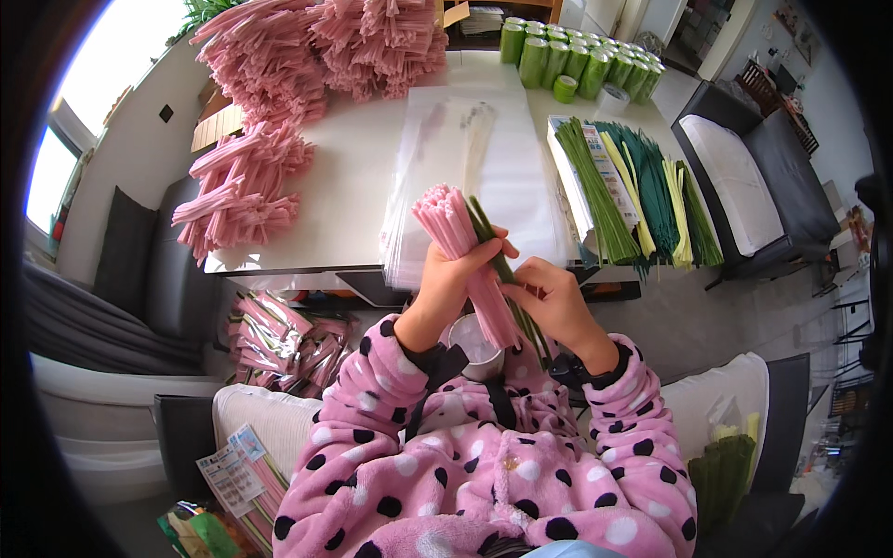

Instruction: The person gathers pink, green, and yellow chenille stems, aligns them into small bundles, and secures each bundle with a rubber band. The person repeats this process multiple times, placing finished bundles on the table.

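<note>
My left hand [436, 282] is wrapped around a thick bundle of pink chenille stems [446, 216], tilted with its upper end to the left. A few dark green chenille stems [483, 222] lie along the bundle's right side, under my left fingers. My right hand [558, 303] pinches these green stems lower down between thumb and fingers; exactly how many it holds is hidden. Beneath my hands, a white tub [481, 366] stands near my lap. Just beyond the bundle, a stack of transparent plastic sleeves [516, 167] lies flat on the white table [349, 174].
Piles of pink stems [244, 188] cover the table's left side. Green tape rolls [575, 63] stand at the back right, with green and yellow stems [600, 188] nearer. Packed pink bundles [279, 338] lie on the floor at left. A dark chair [774, 167] stands right.
</note>
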{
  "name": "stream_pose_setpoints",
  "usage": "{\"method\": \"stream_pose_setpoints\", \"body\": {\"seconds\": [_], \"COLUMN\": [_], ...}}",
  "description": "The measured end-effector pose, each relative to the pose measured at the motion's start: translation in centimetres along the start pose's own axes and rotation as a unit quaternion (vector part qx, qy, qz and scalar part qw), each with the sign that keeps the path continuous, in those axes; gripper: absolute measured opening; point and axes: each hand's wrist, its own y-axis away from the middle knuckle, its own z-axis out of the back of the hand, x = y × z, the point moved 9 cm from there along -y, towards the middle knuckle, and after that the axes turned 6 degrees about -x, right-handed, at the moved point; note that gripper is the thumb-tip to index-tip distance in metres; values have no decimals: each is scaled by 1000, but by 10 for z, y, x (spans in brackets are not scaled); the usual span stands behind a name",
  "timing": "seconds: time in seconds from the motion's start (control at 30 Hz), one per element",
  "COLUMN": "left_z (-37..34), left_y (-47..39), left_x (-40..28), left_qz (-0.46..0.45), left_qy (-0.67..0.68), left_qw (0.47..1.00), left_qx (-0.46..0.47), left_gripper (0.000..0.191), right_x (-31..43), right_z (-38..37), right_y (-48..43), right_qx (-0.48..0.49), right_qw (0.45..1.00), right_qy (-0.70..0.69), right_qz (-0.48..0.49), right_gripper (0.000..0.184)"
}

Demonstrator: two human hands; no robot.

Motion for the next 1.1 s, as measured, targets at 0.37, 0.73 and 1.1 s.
{"method": "stream_pose_setpoints", "body": {"seconds": [0.37, 0.73, 1.1], "left_z": [1, -8, -5], "left_y": [4, 5, -8], "left_x": [24, 29, 23], "left_qz": [24, 45, -1], "left_qy": [25, 7, 86], "left_qw": [999, 996, 996], "left_qx": [17, 73, 20], "left_gripper": [34, 26, 12], "right_x": [-20, -17, -82], "right_z": [-1, -4, -60], "right_y": [9, 16, 76], "right_qx": [-54, -101, 196], "right_qw": [991, 994, 913], "right_qy": [-88, -15, -224], "right_qz": [-80, -23, -278], "right_gripper": [11, 18, 46]}}
